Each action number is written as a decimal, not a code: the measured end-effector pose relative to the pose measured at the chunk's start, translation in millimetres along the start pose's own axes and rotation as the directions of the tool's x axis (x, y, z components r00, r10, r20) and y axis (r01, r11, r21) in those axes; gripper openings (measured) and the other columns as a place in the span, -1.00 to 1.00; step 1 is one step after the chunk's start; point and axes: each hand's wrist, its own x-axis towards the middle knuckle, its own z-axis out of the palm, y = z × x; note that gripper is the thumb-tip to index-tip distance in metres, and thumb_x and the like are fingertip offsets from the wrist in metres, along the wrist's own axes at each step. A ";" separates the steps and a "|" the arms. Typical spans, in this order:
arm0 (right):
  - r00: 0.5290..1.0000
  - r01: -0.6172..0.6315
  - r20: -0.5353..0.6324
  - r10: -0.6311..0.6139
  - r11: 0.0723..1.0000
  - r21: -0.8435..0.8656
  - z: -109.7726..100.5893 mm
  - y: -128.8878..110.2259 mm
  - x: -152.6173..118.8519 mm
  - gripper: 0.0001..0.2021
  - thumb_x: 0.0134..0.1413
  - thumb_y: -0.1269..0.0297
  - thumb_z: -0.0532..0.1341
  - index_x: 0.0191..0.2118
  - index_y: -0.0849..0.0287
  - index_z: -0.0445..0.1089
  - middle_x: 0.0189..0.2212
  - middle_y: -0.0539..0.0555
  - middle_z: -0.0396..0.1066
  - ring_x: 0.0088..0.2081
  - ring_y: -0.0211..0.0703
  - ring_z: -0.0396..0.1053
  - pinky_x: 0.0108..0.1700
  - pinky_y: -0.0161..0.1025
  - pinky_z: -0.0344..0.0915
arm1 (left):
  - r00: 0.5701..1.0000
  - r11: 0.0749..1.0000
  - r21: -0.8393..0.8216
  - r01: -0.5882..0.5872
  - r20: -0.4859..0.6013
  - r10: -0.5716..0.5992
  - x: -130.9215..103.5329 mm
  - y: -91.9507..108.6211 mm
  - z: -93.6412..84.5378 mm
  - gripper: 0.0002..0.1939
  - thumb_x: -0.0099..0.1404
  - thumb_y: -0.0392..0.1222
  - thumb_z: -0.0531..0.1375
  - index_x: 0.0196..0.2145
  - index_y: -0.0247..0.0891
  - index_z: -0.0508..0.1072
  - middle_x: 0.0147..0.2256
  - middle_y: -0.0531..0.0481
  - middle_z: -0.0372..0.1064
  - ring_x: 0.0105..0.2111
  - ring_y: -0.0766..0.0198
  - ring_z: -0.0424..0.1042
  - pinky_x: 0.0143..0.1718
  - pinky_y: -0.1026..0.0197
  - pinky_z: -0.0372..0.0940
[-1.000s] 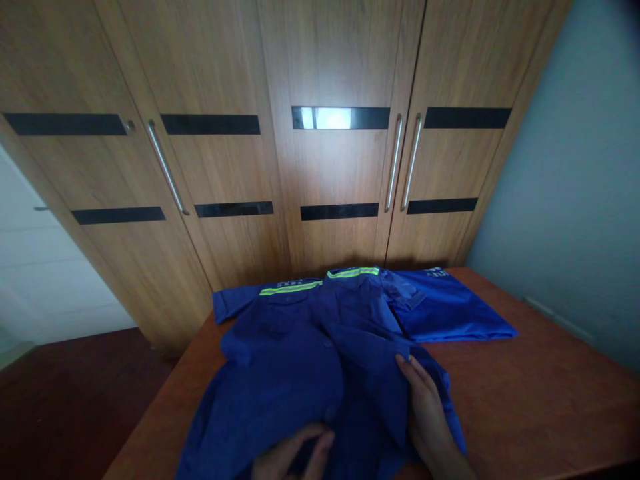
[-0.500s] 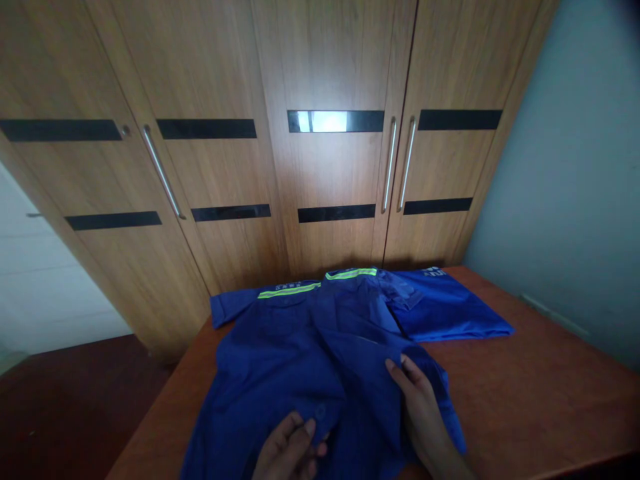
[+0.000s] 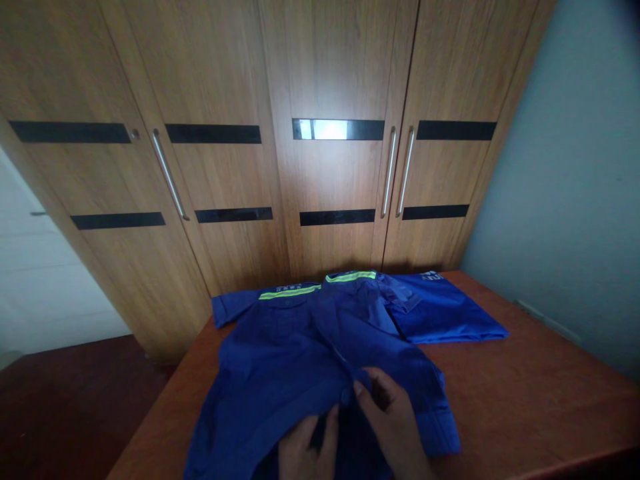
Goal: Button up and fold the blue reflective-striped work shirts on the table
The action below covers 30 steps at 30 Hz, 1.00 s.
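A dark blue short-sleeved work shirt (image 3: 270, 363) lies spread on the table, its front parted down the middle. Yellow-green reflective strips cross its chest. My left hand (image 3: 309, 447) grips the left front edge low down, its fingers partly hidden in the cloth. Just beyond those fingertips, a round button (image 3: 345, 398) shows on that edge. Close beside it, my right hand (image 3: 393, 420) pinches the edge of the other front panel between thumb and fingers. Both hands are close together, with the two edges nearly meeting.
A brighter blue folded garment (image 3: 450, 310) with white print lies right of the shirt, partly under its sleeve. The reddish-brown table (image 3: 530, 387) backs against a wooden wardrobe (image 3: 335, 173) with metal handles. A pale wall (image 3: 560, 200) stands at right.
My right hand has moved left and down, bringing its shirt edge over to the buttoned edge. My left hand has shifted slightly right, its fingers now further under the cloth.
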 end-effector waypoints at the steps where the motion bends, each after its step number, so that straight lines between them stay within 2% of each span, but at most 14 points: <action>1: 0.999 0.027 0.033 -0.025 0.998 -0.050 4.3 -1.2 -3.5 -0.76 0.03 0.12 0.23 -0.32 0.19 0.49 -0.45 0.06 0.46 -0.38 -0.13 0.37 -0.28 -0.28 0.32 | 0.999 1.000 0.006 0.007 0.032 -0.007 0.4 -0.8 5.4 -0.86 0.06 -0.06 0.27 -0.47 -0.13 0.58 -0.35 -0.12 0.55 -0.17 -0.04 0.46 0.09 0.02 0.16; 5: 0.993 0.101 0.077 -0.086 0.971 -0.217 11.8 0.8 -9.7 -0.83 0.07 0.22 0.18 -0.30 0.16 0.47 -0.39 0.07 0.47 -0.34 -0.12 0.40 -0.24 -0.29 0.30 | 0.979 0.998 0.016 0.053 0.197 -0.055 5.1 -6.7 12.6 -0.79 0.10 -0.03 0.22 -0.42 -0.19 0.56 -0.31 -0.17 0.54 -0.17 -0.05 0.46 0.03 0.00 0.21; 7: 0.989 0.139 0.087 -0.119 0.951 -0.277 11.1 2.8 -9.8 -0.85 0.07 0.29 0.15 -0.29 0.15 0.46 -0.38 0.06 0.47 -0.33 -0.14 0.40 -0.24 -0.30 0.29 | 0.959 0.998 0.022 0.055 0.277 -0.059 4.6 -8.6 10.4 -0.77 0.12 -0.01 0.20 -0.47 -0.21 0.51 -0.37 -0.15 0.52 -0.25 0.00 0.46 -0.07 0.05 0.26; 9: 0.983 0.177 0.102 -0.152 0.930 -0.322 10.2 3.6 -9.7 -0.85 0.05 0.36 0.14 -0.29 0.15 0.45 -0.38 0.06 0.46 -0.35 -0.15 0.39 -0.26 -0.32 0.28 | 0.953 0.998 0.029 0.054 0.298 -0.060 2.7 -8.5 7.8 -0.72 0.13 0.05 0.18 -0.54 -0.21 0.43 -0.47 -0.11 0.47 -0.36 0.07 0.43 -0.20 0.12 0.28; 13: 0.978 0.202 0.130 -0.165 0.909 -0.364 10.6 2.4 -10.5 -0.86 0.03 0.39 0.13 -0.32 0.16 0.44 -0.43 0.03 0.43 -0.38 -0.17 0.38 -0.30 -0.32 0.27 | 0.951 0.992 0.051 0.116 0.284 -0.126 3.7 -4.7 3.4 -0.58 0.09 0.20 0.20 -0.64 -0.19 0.30 -0.58 -0.01 0.36 -0.50 0.17 0.33 -0.36 0.21 0.24; 17: 0.989 0.132 0.107 -0.102 0.935 -0.329 10.9 1.3 -11.2 -0.86 0.06 0.34 0.13 -0.33 0.17 0.44 -0.43 0.05 0.45 -0.35 -0.14 0.40 -0.28 -0.31 0.28 | 0.953 0.990 0.094 0.101 0.278 -0.123 9.4 -4.5 1.4 -0.48 0.07 0.27 0.18 -0.74 -0.19 0.24 -0.67 0.03 0.26 -0.56 0.23 0.24 -0.41 0.23 0.20; 23: 0.991 0.072 0.132 -0.036 0.955 -0.286 9.0 1.2 -12.0 -0.85 0.03 0.32 0.15 -0.31 0.17 0.46 -0.40 0.06 0.47 -0.33 -0.12 0.41 -0.24 -0.28 0.30 | 0.965 0.987 0.107 0.123 0.220 -0.145 9.5 -14.6 6.7 -0.42 -0.06 0.38 0.21 -0.76 -0.24 0.33 -0.69 0.02 0.27 -0.59 0.25 0.23 -0.49 0.24 0.17; 27: 0.984 0.090 0.171 -0.040 0.950 -0.299 8.1 -0.1 -12.9 -0.85 0.03 0.34 0.14 -0.30 0.16 0.44 -0.45 0.02 0.42 -0.37 -0.16 0.37 -0.27 -0.30 0.28 | 0.953 0.984 0.116 0.138 0.254 -0.164 9.9 -18.2 9.0 -0.43 -0.03 0.34 0.22 -0.69 -0.30 0.45 -0.64 -0.07 0.38 -0.55 0.20 0.31 -0.50 0.24 0.19; 30: 0.974 0.100 0.223 -0.031 0.947 -0.306 6.5 -2.5 -14.4 -0.84 0.01 0.36 0.14 -0.26 0.15 0.42 -0.47 -0.01 0.38 -0.40 -0.19 0.35 -0.31 -0.32 0.26 | 0.954 0.981 0.125 0.149 0.243 -0.176 12.1 -17.1 8.6 -0.45 -0.02 0.29 0.23 -0.74 -0.29 0.42 -0.67 -0.05 0.36 -0.58 0.22 0.29 -0.53 0.25 0.19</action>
